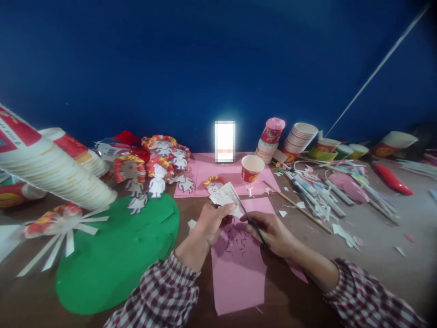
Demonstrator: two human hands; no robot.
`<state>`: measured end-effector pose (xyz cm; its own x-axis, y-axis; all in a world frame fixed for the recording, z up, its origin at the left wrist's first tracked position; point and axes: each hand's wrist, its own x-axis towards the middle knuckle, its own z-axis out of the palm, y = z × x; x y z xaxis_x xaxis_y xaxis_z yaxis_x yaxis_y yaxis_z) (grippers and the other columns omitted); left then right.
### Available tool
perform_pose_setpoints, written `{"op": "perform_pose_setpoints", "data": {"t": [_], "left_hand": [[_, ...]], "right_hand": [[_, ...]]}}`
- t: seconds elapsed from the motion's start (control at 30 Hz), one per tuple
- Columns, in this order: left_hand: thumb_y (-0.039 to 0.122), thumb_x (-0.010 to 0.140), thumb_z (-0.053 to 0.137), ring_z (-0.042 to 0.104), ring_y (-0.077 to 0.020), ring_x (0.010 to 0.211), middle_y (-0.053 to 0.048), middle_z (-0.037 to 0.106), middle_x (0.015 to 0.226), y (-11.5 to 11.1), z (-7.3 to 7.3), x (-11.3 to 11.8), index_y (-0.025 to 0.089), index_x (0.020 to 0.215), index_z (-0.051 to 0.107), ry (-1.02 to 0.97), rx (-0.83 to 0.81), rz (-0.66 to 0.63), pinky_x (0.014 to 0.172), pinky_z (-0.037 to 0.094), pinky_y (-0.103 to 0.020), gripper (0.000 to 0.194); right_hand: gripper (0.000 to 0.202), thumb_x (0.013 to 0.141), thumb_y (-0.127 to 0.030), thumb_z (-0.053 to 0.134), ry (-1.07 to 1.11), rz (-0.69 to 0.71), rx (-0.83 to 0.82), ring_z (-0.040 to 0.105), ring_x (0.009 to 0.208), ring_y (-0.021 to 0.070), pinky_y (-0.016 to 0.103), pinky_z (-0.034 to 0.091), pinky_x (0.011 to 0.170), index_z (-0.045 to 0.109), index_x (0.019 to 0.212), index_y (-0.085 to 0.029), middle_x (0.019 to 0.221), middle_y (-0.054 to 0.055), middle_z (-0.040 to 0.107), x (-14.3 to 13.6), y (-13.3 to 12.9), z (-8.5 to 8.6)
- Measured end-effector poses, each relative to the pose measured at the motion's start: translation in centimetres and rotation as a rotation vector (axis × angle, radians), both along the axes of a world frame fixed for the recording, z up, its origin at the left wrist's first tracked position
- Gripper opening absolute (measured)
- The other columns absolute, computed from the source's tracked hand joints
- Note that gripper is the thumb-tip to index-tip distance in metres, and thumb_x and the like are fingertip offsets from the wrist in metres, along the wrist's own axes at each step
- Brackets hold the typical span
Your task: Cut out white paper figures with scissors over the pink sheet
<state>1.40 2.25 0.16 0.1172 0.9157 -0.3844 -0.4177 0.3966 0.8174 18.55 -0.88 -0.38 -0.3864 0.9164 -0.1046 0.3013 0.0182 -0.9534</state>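
Observation:
Between the thumb and fingers of my left hand (213, 223) is a piece of white paper (223, 195) with dark drawn outlines. My right hand (269, 232) grips a pair of scissors (253, 223), whose blades point up and left against the paper's right edge. Below both hands lies a pink paper sheet (239, 282) with dark marker strokes. Just beyond the white paper, partly hidden by it, is a paper figure with a red and yellow ring (212, 181). A paper cup (252, 169) stands upright behind my right hand.
Green paper (119, 259) lies at left, near stacked paper cups (64, 168) lying tilted. Several white cut-out figures (157, 181) stand behind it. At right are marker pens (314, 191), a thin wooden stick (297, 207), paper scraps (344, 234) and a red tube (392, 179).

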Motion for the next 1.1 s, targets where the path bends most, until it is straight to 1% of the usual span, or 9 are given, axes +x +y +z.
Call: {"op": "perform_pose_setpoints", "data": {"t": [0.17,0.3,0.47,0.6,0.73,0.9,1.0,1.1], "left_hand": [[0.021,0.055,0.075,0.05,-0.0074,0.051,0.001,0.059,0.062,0.0,-0.06,-0.02,0.014,0.074,0.063,-0.011,-0.004,-0.004,0.049,0.041,-0.02,0.023],[0.021,0.055,0.076,0.051,-0.0075,0.052,0.001,0.059,0.062,0.03,-0.13,0.06,0.013,0.074,0.063,-0.003,-0.009,-0.001,0.049,0.041,-0.02,0.024],[0.027,0.058,0.075,0.052,-0.0084,0.049,-0.001,0.059,0.061,-0.02,-0.02,0.15,0.012,0.075,0.063,-0.014,-0.003,-0.018,0.047,0.042,-0.021,0.025],[0.027,0.059,0.074,0.053,-0.0091,0.052,0.0,0.06,0.067,0.05,-0.08,0.15,0.014,0.082,0.062,0.014,-0.017,0.014,0.047,0.042,-0.021,0.029],[0.025,0.058,0.074,0.053,-0.0093,0.055,0.001,0.059,0.067,0.21,-0.26,0.14,0.015,0.081,0.061,0.049,0.001,0.036,0.047,0.042,-0.021,0.028],[0.025,0.059,0.073,0.055,-0.0107,0.057,0.0,0.061,0.069,0.15,-0.06,0.17,0.015,0.081,0.061,0.094,-0.004,0.026,0.049,0.043,-0.021,0.027],[0.024,0.059,0.073,0.058,-0.013,0.058,-0.002,0.063,0.069,-0.03,0.0,0.27,0.014,0.08,0.062,0.067,0.015,-0.005,0.05,0.045,-0.023,0.026],[0.023,0.059,0.073,0.058,-0.0138,0.058,-0.003,0.063,0.068,-0.18,-0.26,0.36,0.013,0.08,0.062,0.031,0.034,-0.016,0.052,0.047,-0.025,0.026]], "right_hand": [[0.036,0.081,-0.043,0.056,-0.012,-0.004,0.004,0.034,0.052,0.0082,0.02,0.03,0.047,0.061,0.099,-0.013,0.059,-0.003,0.043,-0.09,0.0,0.16],[0.036,0.08,-0.043,0.057,-0.023,-0.022,0.022,0.034,0.052,0.0084,0.02,0.031,0.048,0.061,0.098,-0.013,0.059,-0.003,0.043,-0.1,0.04,-0.04],[0.033,0.081,-0.042,0.056,-0.008,-0.018,-0.003,0.032,0.051,0.0082,0.02,0.028,0.046,0.059,0.097,-0.013,0.057,-0.004,0.04,-0.13,0.09,-0.2],[0.028,0.082,-0.039,0.056,-0.014,0.002,0.004,0.032,0.052,0.0081,0.02,0.028,0.047,0.059,0.092,-0.013,0.058,-0.004,0.04,-0.19,0.08,0.04],[0.026,0.082,-0.037,0.055,-0.03,0.018,0.037,0.031,0.053,0.0083,0.021,0.029,0.049,0.059,0.09,-0.013,0.059,-0.004,0.04,-0.22,0.12,0.25],[0.029,0.082,-0.038,0.055,-0.032,0.03,0.034,0.037,0.056,0.0097,0.021,0.033,0.052,0.06,0.091,-0.012,0.065,-0.001,0.049,-0.34,0.17,0.62],[0.028,0.082,-0.038,0.055,-0.019,0.043,0.046,0.041,0.059,0.0109,0.022,0.036,0.056,0.061,0.091,-0.012,0.07,0.002,0.053,-0.31,0.17,0.68],[0.028,0.082,-0.037,0.055,-0.005,0.055,0.053,0.043,0.061,0.0111,0.022,0.037,0.057,0.06,0.092,-0.012,0.072,0.002,0.055,-0.2,0.17,0.53]]}}
